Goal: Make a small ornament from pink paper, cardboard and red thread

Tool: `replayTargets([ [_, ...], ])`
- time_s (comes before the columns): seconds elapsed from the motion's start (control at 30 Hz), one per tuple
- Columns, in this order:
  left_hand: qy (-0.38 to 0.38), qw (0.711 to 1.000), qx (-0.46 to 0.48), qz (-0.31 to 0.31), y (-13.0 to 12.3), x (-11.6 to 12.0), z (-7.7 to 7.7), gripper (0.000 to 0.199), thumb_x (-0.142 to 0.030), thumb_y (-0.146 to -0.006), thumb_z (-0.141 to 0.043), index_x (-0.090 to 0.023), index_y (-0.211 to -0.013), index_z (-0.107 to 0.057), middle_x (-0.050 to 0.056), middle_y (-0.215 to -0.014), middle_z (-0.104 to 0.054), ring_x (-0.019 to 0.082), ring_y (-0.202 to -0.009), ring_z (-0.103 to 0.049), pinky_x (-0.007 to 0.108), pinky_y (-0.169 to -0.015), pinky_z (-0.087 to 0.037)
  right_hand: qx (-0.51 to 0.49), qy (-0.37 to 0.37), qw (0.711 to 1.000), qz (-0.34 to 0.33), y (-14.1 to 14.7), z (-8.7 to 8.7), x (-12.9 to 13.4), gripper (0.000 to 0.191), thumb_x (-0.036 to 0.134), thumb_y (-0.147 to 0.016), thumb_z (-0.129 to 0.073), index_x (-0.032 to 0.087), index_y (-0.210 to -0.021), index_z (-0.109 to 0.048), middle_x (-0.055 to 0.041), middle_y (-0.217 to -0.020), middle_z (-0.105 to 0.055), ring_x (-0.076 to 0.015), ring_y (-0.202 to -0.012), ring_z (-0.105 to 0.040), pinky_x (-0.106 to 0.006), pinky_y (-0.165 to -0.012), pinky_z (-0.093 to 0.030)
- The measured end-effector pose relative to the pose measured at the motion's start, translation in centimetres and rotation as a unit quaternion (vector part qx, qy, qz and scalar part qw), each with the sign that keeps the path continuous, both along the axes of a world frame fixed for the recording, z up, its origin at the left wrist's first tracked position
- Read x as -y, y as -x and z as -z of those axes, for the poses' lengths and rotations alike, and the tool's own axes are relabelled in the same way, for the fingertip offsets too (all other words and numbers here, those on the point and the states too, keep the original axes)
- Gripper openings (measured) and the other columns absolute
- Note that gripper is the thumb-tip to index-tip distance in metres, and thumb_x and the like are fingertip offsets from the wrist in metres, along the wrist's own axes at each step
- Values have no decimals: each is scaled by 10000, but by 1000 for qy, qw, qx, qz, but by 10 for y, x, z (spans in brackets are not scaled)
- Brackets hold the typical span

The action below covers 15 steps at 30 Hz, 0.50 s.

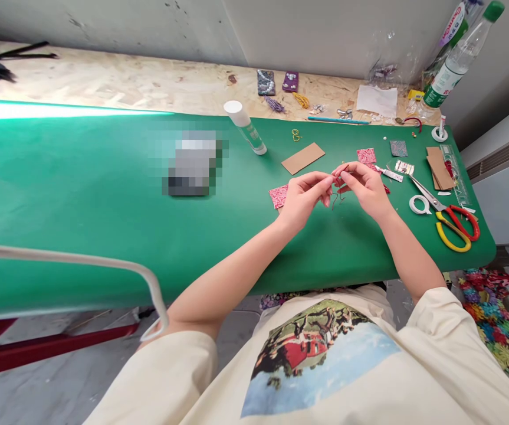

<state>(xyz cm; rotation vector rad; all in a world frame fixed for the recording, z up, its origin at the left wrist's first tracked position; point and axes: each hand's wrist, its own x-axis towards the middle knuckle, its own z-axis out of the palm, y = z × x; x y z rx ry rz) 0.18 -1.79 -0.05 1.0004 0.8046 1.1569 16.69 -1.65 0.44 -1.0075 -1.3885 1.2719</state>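
Note:
My left hand (pixel 306 193) and my right hand (pixel 364 184) meet above the green tabletop, each closed in a pinch. Between their fingertips runs a thin dark red cord (pixel 335 199), its loose ends dangling below the fingers. Fine detail of the cord, such as a knot, is too small to make out. A pink patterned square (pixel 278 196) lies partly under my left hand. Just beyond my right hand is another pink patterned square (pixel 366 155), and a brown cardboard strip (pixel 303 159) rests beyond my left hand.
Scissors (pixel 446 215) with red and yellow handles, a white tape ring (pixel 419 205) and brown card pieces (pixel 439 169) lie at right. A glue stick (pixel 246 128), blue pencil (pixel 339 120) and plastic bottle (pixel 457 62) are farther back. A pale cable (pixel 104 258) crosses the left.

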Motion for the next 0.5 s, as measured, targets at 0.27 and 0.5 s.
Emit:
replayTargets([
  [0.27,14,999,-21,26,2,1,-1,380,-467,-606,-922,-166,-767,-756,6,-587,-715,96,-416,-594,224,-453,-458,-22,-20,999,-21,2,0,1,464,663,-793,-733,214,-891,-663,-11,-903,-696,-129,-792,-672,-261,-709,-620],
  [0.5,-22,999,-25,11,1,2,-3,381,-477,-612,-927,-171,-724,-730,-1,-610,-714,85,-442,-593,215,-466,-476,-28,-27,999,-21,2,2,0,444,633,-804,-743,203,-891,-673,2,-886,-705,-95,-702,-666,-255,-709,-631],
])
